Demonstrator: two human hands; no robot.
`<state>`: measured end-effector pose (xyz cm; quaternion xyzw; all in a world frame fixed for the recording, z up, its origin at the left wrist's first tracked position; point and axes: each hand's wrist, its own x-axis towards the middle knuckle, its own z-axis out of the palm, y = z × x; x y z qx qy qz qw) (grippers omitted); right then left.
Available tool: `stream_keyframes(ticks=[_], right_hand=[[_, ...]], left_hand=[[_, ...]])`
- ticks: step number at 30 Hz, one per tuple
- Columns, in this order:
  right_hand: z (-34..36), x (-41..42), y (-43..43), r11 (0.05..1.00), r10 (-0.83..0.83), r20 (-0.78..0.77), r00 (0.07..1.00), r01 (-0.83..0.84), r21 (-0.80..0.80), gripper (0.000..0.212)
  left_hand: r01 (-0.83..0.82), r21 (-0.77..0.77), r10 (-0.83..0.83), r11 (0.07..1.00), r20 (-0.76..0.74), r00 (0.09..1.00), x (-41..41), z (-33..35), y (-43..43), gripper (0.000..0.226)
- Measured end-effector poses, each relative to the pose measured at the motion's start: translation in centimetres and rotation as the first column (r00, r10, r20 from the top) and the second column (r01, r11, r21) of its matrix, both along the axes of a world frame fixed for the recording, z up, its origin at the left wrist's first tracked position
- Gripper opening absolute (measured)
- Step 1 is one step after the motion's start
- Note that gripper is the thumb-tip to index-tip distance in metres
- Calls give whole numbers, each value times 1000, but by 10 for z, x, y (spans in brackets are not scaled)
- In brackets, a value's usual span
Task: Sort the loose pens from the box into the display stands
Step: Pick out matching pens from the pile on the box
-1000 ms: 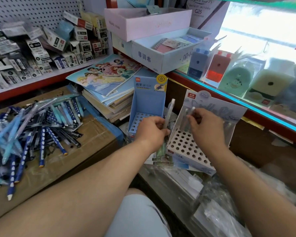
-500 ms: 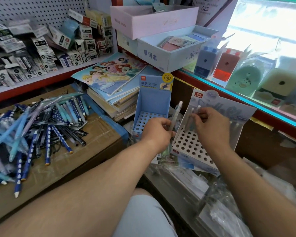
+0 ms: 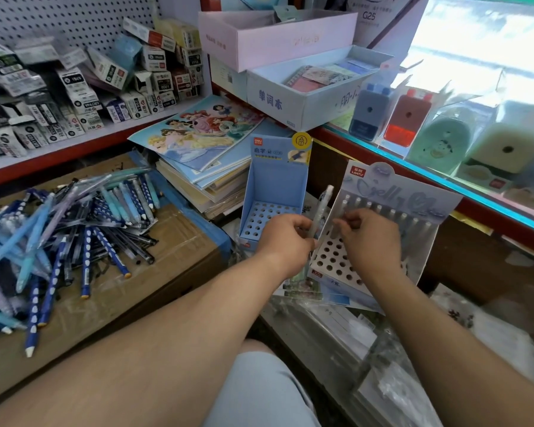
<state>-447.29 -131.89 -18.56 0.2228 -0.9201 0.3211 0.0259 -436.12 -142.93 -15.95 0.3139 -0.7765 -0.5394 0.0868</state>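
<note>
Cardboard is forming both stands. The blue stand [image 3: 275, 186] is standing boxy and open-fronted, its floor punched with round holes. The white stand [image 3: 327, 260] is sitting just to its right, with the same round holes and a glossy printed backboard leaning behind.

The left hand [image 3: 285, 241] is curling round one pen [image 3: 321, 211], a slim, frosted, pale barrel pointing up and slightly right between the two stands. The right hand [image 3: 370, 241] is hovering over the white stand, its fingertips pinching the end pen [image 3: 346, 201] at the left of a row [image 3: 395, 217] of matching pale pens standing upright along the backboard. The row is looking like eight or so, though blur is keeping the count unsure.

Well to the left, the pile [image 3: 59, 229] of loose pens is lying on a brown box [image 3: 173, 241] that is shining with clear tape. Dark blue barrels dotted with pale spots are mixing with smooth light blue and teal ones, some in crinkly clear sleeves, far too many to count. A stack of flat books [image 3: 204, 167] is sitting between the box and the blue stand.

In all, two stands and two hands are showing, each hand grasping one pen.
</note>
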Motion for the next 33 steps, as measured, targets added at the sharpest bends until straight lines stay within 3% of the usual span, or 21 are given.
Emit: stream_keyframes(ticks=[2,4,7,10,14,17,21,27,33], right_hand=[[4,4,9,998,-11,1,1000,11,-65,25],[12,9,18,971,15,54,998,-2,-239,19],[29,17,24,879,176,192,965,-66,-472,12],[40,18,26,875,263,192,946,-149,-461,10],[49,10,34,852,231,161,960,-120,-509,5],[46,-1,41,908,141,89,986,-93,-409,6],[35,-6,39,968,115,9,993,-110,-225,5],[18,-10,29,985,80,-95,992,-94,-147,13],[14,-9,24,992,46,-88,995,-56,-111,21]], left_hand=[[12,1,-12,1000,9,1000,-1,0,0,25],[27,16,-28,999,21,999,-1,0,2,26],[82,43,-84,996,42,996,-4,4,7,28],[178,28,-180,984,59,982,-9,12,14,27],[212,-29,-212,977,10,977,-18,26,15,29],[231,-194,-219,953,82,972,-21,22,4,43],[290,-311,-218,905,247,944,-17,-8,-5,41],[336,-310,-273,890,228,935,-17,-42,2,42],[313,-282,-271,907,180,946,-19,-56,-3,46]])
